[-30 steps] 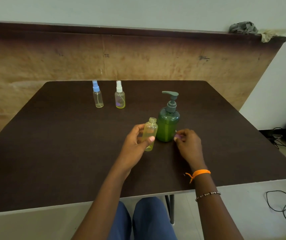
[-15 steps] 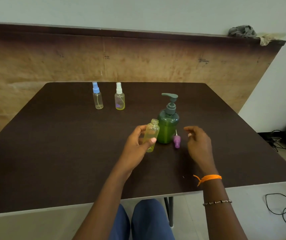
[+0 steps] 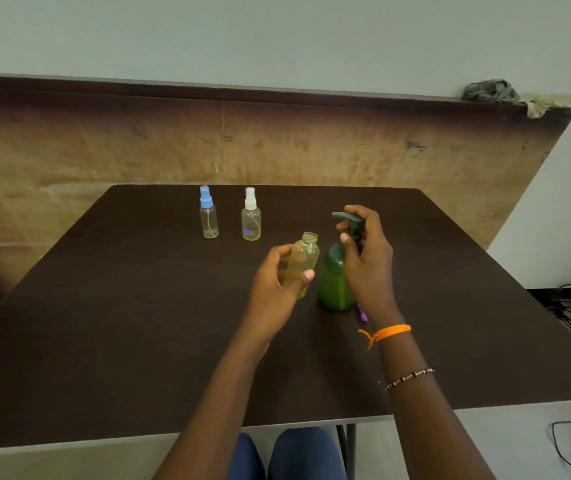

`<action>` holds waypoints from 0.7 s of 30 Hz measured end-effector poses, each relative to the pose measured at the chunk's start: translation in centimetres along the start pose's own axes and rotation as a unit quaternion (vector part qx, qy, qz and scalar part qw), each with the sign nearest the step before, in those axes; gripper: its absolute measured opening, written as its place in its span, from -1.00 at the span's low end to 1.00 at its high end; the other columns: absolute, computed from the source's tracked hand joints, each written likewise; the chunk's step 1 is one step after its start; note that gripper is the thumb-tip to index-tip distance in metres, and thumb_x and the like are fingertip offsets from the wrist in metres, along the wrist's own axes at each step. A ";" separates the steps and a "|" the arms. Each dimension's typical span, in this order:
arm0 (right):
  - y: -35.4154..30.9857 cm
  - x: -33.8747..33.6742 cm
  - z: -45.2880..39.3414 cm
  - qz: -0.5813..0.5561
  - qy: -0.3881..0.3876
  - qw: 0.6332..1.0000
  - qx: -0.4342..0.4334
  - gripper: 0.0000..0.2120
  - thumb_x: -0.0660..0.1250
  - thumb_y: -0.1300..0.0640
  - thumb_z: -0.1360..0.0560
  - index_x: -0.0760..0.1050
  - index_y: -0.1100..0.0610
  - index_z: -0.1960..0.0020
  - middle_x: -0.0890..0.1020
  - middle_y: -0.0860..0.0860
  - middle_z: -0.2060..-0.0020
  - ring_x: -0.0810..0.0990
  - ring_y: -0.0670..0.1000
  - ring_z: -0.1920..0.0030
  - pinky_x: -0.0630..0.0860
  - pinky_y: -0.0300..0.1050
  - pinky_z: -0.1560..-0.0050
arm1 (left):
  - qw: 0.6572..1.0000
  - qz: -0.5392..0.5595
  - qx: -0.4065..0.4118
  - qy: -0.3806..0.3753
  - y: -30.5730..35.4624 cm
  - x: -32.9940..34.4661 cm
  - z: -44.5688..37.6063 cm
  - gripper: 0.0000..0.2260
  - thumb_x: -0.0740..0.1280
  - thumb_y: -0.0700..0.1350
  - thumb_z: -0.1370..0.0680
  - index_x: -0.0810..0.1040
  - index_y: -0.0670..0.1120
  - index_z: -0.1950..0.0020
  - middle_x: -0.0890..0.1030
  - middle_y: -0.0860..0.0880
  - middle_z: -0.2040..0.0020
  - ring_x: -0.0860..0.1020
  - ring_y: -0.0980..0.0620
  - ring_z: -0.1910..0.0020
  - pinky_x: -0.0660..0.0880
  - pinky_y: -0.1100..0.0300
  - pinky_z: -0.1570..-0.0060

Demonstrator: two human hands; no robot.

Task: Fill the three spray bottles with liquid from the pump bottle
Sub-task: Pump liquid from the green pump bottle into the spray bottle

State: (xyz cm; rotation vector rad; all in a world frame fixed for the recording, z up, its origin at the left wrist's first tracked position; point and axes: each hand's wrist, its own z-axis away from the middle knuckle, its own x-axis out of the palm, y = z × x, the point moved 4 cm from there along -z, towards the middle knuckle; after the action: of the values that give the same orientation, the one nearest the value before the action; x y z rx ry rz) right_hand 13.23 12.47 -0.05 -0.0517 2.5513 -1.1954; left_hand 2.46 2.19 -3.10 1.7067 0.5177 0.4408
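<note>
On the dark brown table [image 3: 104,341], your left hand [image 3: 277,285] held the uncapped yellow spray bottle [image 3: 301,263] tilted slightly, thumb and fingers curled round its lower body, its open threaded neck pointing up toward the pump spout. Just to its right stood the green pump bottle [image 3: 334,285], upright on the tabletop. Your right hand [image 3: 367,261] was at the dark pump head [image 3: 348,218], fingers curled over the top of it and the thumb beneath the nozzle by the collar; whether the pump was pressed down could not be told. The two bottles stood just beside each other, with the spout above and to the right of the open neck. A purple spray cap [image 3: 363,313] lay on the table behind your right wrist, mostly hidden. Farther back, well apart from your hands, the blue-capped spray bottle [image 3: 208,213] and the white-capped spray bottle [image 3: 251,214] stood upright, side by side, both closed. An orange thread band [image 3: 389,332] and a beaded bracelet [image 3: 410,375] circled your right forearm.
</note>
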 end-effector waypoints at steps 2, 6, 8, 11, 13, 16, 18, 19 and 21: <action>0.2 0.1 -0.3 -0.024 -0.014 1.000 0.005 -0.62 0.19 0.46 -0.52 0.40 0.14 -0.25 0.56 0.02 0.08 0.54 -0.14 0.01 0.45 -0.27 -0.02 | 1.000 0.006 0.002 -0.003 0.2 -0.1 0.1 -0.73 0.34 -0.24 -0.50 0.46 0.01 -0.15 0.56 0.12 -0.06 0.53 0.19 0.02 0.51 0.39 0.18; -0.1 0.1 -0.2 -0.037 -0.037 0.999 0.003 -0.62 0.17 0.47 -0.52 0.42 0.12 -0.21 0.55 0.03 0.12 0.53 -0.12 0.03 0.44 -0.27 0.02 | 1.000 0.009 0.000 -0.004 0.4 -0.1 0.1 -0.72 0.34 -0.25 -0.51 0.45 -0.02 -0.18 0.55 0.11 -0.07 0.53 0.20 0.03 0.50 0.42 0.20; -0.4 0.1 0.1 -0.044 -0.046 0.998 -0.005 -0.62 0.17 0.48 -0.51 0.42 0.10 -0.20 0.55 0.03 0.12 0.53 -0.10 0.03 0.44 -0.25 0.03 | 1.000 0.008 0.000 -0.003 0.4 -0.2 0.1 -0.72 0.34 -0.25 -0.51 0.45 -0.02 -0.18 0.55 0.10 -0.08 0.53 0.18 0.01 0.50 0.41 0.19; -0.6 0.0 0.6 -0.053 -0.056 0.997 -0.002 -0.60 0.17 0.49 -0.51 0.42 0.06 -0.19 0.55 -0.02 0.12 0.54 -0.07 0.02 0.46 -0.18 0.01 | 1.000 0.010 0.001 -0.001 0.5 -0.3 0.0 -0.72 0.34 -0.24 -0.51 0.45 0.02 -0.16 0.55 0.12 -0.08 0.53 0.16 -0.01 0.49 0.40 0.18; -0.7 -0.1 0.7 -0.056 -0.065 0.996 0.004 -0.59 0.17 0.48 -0.52 0.42 0.05 -0.19 0.55 -0.05 0.12 0.54 -0.07 0.01 0.48 -0.13 -0.01 | 1.000 0.008 0.000 -0.002 0.5 -0.4 0.0 -0.73 0.34 -0.23 -0.51 0.45 0.05 -0.14 0.55 0.11 -0.09 0.54 0.14 -0.02 0.49 0.38 0.18; -1.0 -0.1 0.9 -0.061 -0.079 0.995 0.007 -0.59 0.17 0.48 -0.52 0.42 0.05 -0.20 0.56 -0.05 0.11 0.55 -0.08 0.00 0.49 -0.11 -0.03 | 1.000 0.008 -0.003 -0.004 0.5 -0.5 -0.1 -0.72 0.34 -0.23 -0.51 0.45 0.04 -0.15 0.55 0.07 -0.12 0.53 0.11 -0.04 0.48 0.36 0.18; -1.1 -0.1 1.0 -0.059 -0.084 0.995 0.007 -0.59 0.16 0.47 -0.52 0.41 0.05 -0.20 0.56 -0.05 0.10 0.54 -0.10 -0.01 0.49 -0.10 -0.05 | 1.000 0.005 -0.004 -0.006 0.6 -0.4 -0.2 -0.72 0.34 -0.23 -0.51 0.45 0.02 -0.16 0.55 0.05 -0.14 0.53 0.11 -0.04 0.48 0.39 0.21; -1.2 -0.1 1.0 -0.054 -0.086 0.995 0.005 -0.60 0.17 0.46 -0.53 0.40 0.05 -0.21 0.55 -0.04 0.08 0.54 -0.11 -0.02 0.49 -0.10 -0.06 | 1.000 0.004 -0.003 -0.007 0.6 -0.4 -0.2 -0.72 0.34 -0.24 -0.51 0.45 0.02 -0.16 0.55 0.04 -0.14 0.53 0.11 -0.04 0.48 0.39 0.22; -1.4 -0.2 1.3 -0.017 -0.065 0.998 -0.016 -0.60 0.21 0.44 -0.52 0.40 0.07 -0.25 0.54 -0.03 0.00 0.52 -0.10 -0.07 0.49 -0.13 -0.09 | 1.000 0.003 0.001 -0.007 0.8 -0.3 -0.3 -0.72 0.35 -0.25 -0.50 0.46 0.01 -0.16 0.55 0.05 -0.13 0.53 0.11 -0.03 0.50 0.37 0.19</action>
State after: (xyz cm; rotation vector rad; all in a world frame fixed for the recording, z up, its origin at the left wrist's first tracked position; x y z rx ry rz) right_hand 13.63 10.65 0.27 -0.1750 2.4652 -1.1242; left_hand 2.14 2.14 -2.25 1.7115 0.5027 0.4313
